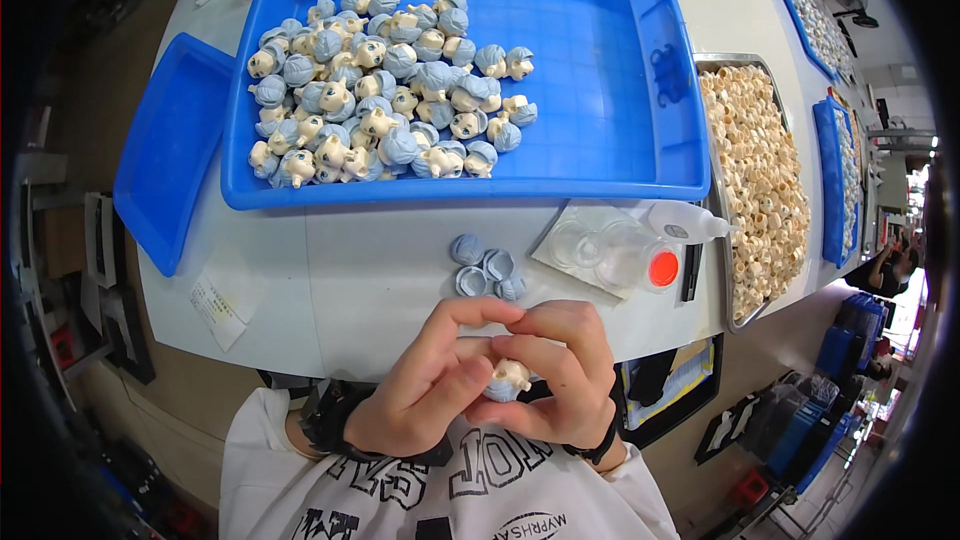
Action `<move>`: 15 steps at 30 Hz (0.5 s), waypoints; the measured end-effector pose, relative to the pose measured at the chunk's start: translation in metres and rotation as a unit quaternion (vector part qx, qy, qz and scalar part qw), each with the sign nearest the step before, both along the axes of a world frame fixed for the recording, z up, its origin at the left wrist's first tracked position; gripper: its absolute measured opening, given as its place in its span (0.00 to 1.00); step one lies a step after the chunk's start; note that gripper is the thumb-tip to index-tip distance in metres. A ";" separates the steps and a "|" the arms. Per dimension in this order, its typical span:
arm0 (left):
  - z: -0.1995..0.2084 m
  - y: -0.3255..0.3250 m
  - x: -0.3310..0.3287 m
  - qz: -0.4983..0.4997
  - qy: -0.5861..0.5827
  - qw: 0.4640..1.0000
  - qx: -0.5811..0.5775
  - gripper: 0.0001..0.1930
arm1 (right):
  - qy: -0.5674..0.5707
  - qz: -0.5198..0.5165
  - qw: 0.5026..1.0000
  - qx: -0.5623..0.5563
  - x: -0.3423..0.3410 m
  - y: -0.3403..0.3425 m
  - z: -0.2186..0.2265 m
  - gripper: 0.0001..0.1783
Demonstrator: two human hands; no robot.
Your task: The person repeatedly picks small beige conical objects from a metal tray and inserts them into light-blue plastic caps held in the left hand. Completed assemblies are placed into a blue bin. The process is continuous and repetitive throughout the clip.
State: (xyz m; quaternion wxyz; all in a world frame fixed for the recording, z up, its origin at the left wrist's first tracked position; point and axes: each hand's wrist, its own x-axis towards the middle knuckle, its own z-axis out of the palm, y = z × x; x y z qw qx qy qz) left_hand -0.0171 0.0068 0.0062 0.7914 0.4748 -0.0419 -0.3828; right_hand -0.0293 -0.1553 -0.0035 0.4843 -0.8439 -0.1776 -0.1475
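Close to my body, in front of the table's near edge, a small doll head (508,381) with a cream face part and a pale blue hair piece is held between both hands. My left hand (425,380) grips it from the left, thumb near the blue part. From the other side, the curled fingers and thumb of my right hand (562,372) close around it. Part of the head is covered by fingers. Just beyond my fingertips, several loose blue hair shells (486,270) lie on the white table (380,270), some with their hollow side up.
A large blue bin (470,192) holds many doll heads (398,145), mostly at its left. Left of it leans a smaller blue tray (170,155). A metal tray (755,190) of cream parts stands right, near a clear bottle with a red cap (663,268) and a white squeeze bottle (685,222).
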 end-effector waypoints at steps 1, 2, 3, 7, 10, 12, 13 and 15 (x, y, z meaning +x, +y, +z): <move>0.000 0.000 0.001 -0.006 0.007 1.000 0.005 0.24 | 0.009 0.010 1.000 0.004 -0.001 0.000 0.000 0.23; 0.000 0.001 0.002 -0.012 0.013 1.000 0.010 0.24 | 0.012 0.011 1.000 0.000 -0.002 -0.001 -0.001 0.22; 0.000 0.001 0.003 -0.017 0.019 1.000 0.016 0.24 | 0.015 0.012 1.000 -0.002 -0.002 -0.002 -0.002 0.22; 0.002 0.002 0.007 -0.051 0.048 0.998 -0.001 0.25 | 0.005 0.020 1.000 -0.019 -0.003 -0.007 -0.001 0.20; 0.000 -0.004 0.006 -0.083 -0.031 0.996 0.006 0.29 | -0.013 -0.017 0.999 -0.024 -0.013 -0.011 -0.004 0.20; 0.002 -0.005 0.004 -0.090 -0.097 0.991 0.023 0.29 | -0.019 -0.014 0.999 -0.034 -0.020 -0.013 -0.003 0.20; 0.005 -0.004 0.004 -0.090 -0.106 0.990 0.027 0.29 | -0.020 -0.010 0.999 -0.030 -0.022 -0.012 -0.004 0.20; 0.011 -0.001 0.004 -0.072 -0.098 0.991 0.057 0.30 | -0.021 -0.003 1.000 -0.014 -0.020 -0.004 -0.010 0.20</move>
